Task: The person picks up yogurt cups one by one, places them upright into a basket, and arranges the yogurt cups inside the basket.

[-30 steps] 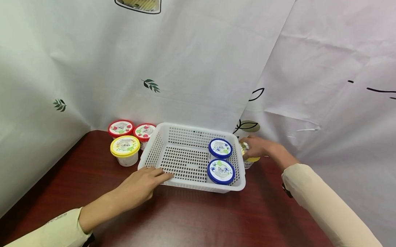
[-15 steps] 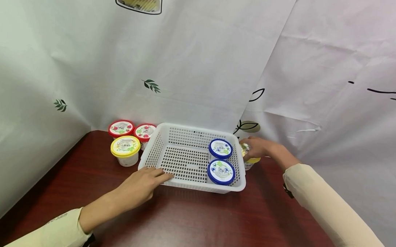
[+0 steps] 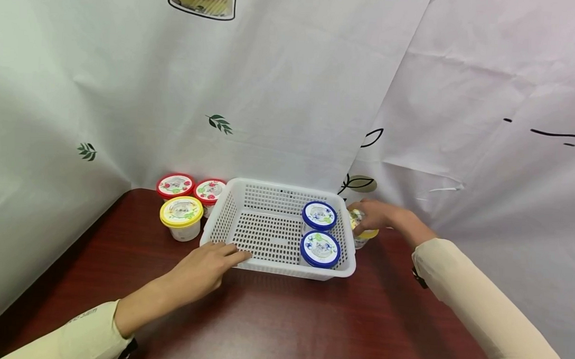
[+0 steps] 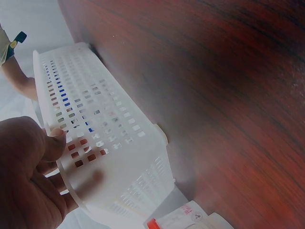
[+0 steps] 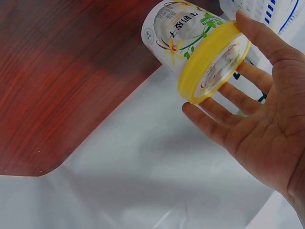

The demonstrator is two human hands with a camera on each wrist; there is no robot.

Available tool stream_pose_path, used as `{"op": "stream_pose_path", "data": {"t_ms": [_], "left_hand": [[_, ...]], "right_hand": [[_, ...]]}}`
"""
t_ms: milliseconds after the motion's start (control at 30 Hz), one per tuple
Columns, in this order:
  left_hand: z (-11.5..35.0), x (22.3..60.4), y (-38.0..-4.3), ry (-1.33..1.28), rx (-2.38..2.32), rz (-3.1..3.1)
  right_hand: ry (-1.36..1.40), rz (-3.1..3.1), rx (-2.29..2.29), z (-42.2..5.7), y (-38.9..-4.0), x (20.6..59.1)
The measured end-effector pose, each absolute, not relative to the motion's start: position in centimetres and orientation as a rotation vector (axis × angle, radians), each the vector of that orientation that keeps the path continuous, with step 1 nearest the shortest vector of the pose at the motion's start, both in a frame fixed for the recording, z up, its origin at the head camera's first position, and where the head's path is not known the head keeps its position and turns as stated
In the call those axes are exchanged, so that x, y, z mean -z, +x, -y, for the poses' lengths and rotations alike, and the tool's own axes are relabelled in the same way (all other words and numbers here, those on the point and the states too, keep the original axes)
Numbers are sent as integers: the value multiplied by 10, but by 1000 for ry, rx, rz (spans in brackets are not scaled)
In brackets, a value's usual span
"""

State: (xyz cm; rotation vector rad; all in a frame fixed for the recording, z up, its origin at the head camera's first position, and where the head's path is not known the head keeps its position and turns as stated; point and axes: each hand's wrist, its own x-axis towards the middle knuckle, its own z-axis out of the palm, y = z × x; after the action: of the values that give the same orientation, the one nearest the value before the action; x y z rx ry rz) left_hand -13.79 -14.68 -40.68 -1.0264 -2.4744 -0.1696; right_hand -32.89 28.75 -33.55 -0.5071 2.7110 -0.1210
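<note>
My left hand [image 3: 213, 264] grips the near left rim of a white perforated basket [image 3: 284, 271]. In the left wrist view the thumb [image 4: 55, 143] lies on the outer wall, with the fingers over the rim. Inside the basket's right side stand two tubs with blue lids, a far one [image 3: 320, 215] and a near one [image 3: 320, 248]. Just outside the right wall, my right hand [image 3: 374, 214] holds a yellow-lidded tub [image 3: 361, 238] by its lid. The right wrist view shows thumb and fingertips spread round the edge of the yellow lid [image 5: 209, 62]; the palm is off it.
Left of the basket, two red-lidded tubs [image 3: 175, 185] [image 3: 210, 190] and another yellow-lidded tub [image 3: 181, 218] stand close together on the dark red wooden table [image 3: 282, 327]. A pale printed cloth [image 3: 290, 95] hangs behind and along the sides.
</note>
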Motion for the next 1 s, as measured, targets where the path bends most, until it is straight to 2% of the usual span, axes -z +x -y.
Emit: {"op": "stream_pose_path", "data": {"t_ms": [1000], "left_hand": [[146,405,-139,-1027,176,2502]], "right_hand": [[-524,-2684,135,-296,-313,313]]}}
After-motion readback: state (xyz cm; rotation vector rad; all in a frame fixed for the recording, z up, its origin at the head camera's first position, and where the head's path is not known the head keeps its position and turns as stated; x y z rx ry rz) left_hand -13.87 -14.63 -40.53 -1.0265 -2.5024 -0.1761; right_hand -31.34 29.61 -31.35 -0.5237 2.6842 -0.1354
